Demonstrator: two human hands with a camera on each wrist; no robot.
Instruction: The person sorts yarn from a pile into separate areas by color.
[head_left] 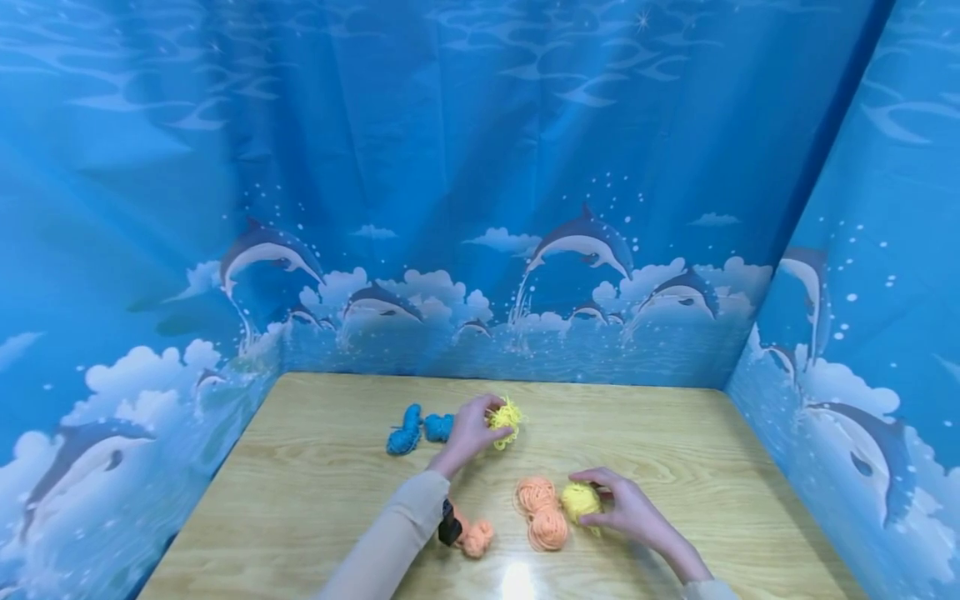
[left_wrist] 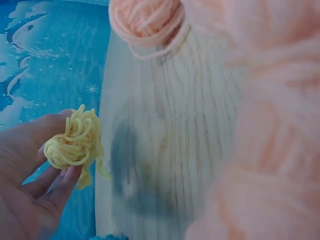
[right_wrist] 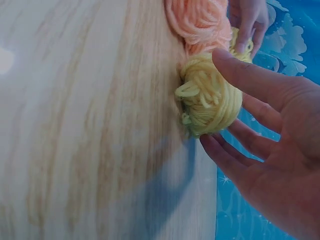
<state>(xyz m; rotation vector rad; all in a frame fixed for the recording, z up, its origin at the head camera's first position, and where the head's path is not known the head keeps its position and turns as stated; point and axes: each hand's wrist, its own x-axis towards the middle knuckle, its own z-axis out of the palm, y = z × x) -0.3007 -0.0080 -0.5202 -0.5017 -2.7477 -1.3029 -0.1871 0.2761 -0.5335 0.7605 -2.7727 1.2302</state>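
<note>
My left hand [head_left: 471,429] pinches a loose, tangled bundle of bright yellow yarn [head_left: 506,421] between thumb and fingers. The left wrist view shows this yellow bundle [left_wrist: 75,142] held off the table, loose strands hanging. Nearer the front, my right hand [head_left: 632,507] holds a paler yellow ball of yarn [head_left: 580,502] with thumb and fingers around its sides. In the right wrist view that ball [right_wrist: 212,97] sits at the tabletop, a knot of strands on its face. Just left of it lies a peach skein [head_left: 542,512], pinched in the middle into two lobes.
A second peach skein [head_left: 476,537] lies under my left forearm, partly hidden. Two blue yarn bundles, one twisted [head_left: 405,429] and one rounder [head_left: 438,427], lie left of my left hand. Blue dolphin-print curtains [head_left: 480,350] border the wooden table [head_left: 315,483] at the back and sides.
</note>
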